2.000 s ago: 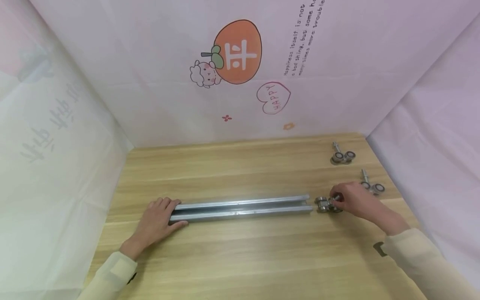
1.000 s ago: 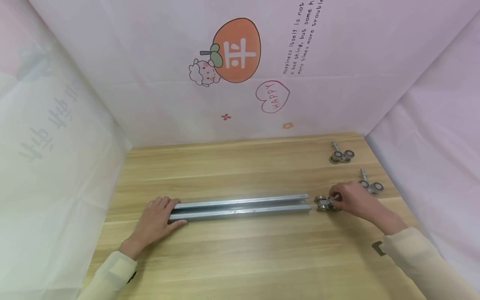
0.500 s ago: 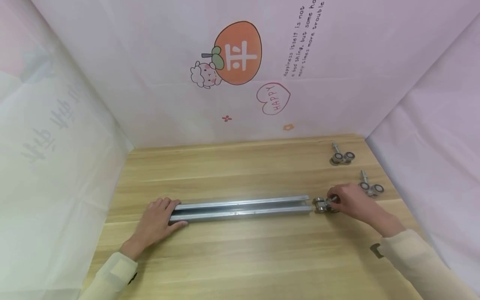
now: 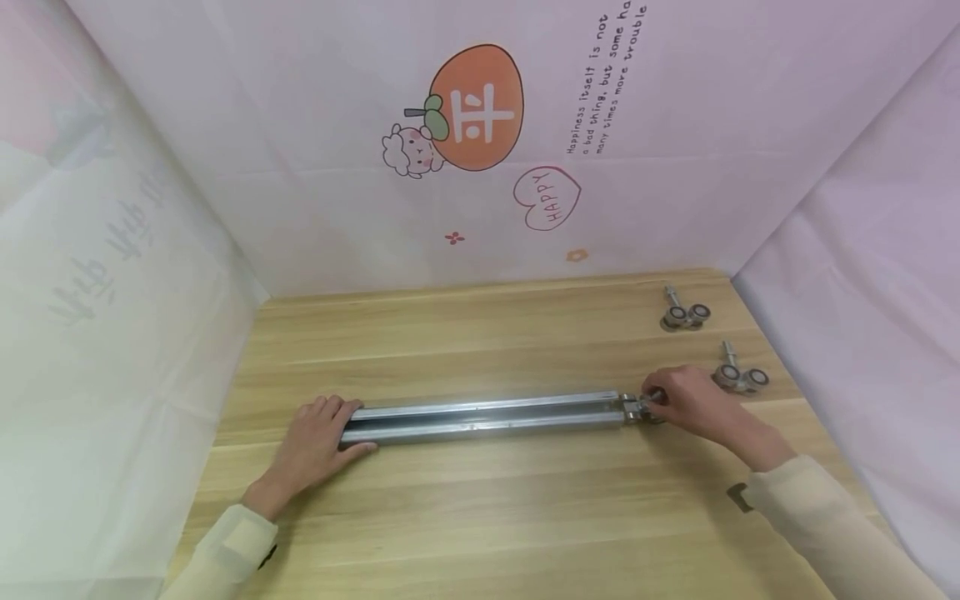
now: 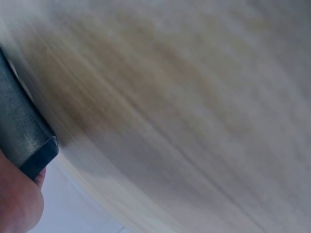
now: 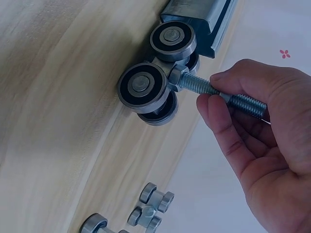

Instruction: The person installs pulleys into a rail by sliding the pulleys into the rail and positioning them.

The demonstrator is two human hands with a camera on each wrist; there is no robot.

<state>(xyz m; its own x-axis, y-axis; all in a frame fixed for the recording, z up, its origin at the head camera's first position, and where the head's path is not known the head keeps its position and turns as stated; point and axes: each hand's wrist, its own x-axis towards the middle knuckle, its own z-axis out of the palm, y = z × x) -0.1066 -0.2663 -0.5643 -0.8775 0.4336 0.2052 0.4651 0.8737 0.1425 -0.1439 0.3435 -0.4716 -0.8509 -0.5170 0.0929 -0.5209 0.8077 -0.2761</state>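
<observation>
Left hand [image 4: 313, 429] grasps metal rail [image 4: 480, 427] at left end; right hand [image 4: 701, 404] pinches bolt [image 6: 197, 84] of roller trolley [image 6: 164, 67], at rail's right end.

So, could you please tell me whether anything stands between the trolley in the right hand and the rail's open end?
Nothing visible does: the held trolley is right at the open end of the rail, and the other two trolleys lie clear of that path.

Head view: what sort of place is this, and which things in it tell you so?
Probably a small screened-off workspace: a wood-grain tabletop, pale sheeting on three sides, and a metal rail and wheeled trolleys at hand.
</observation>
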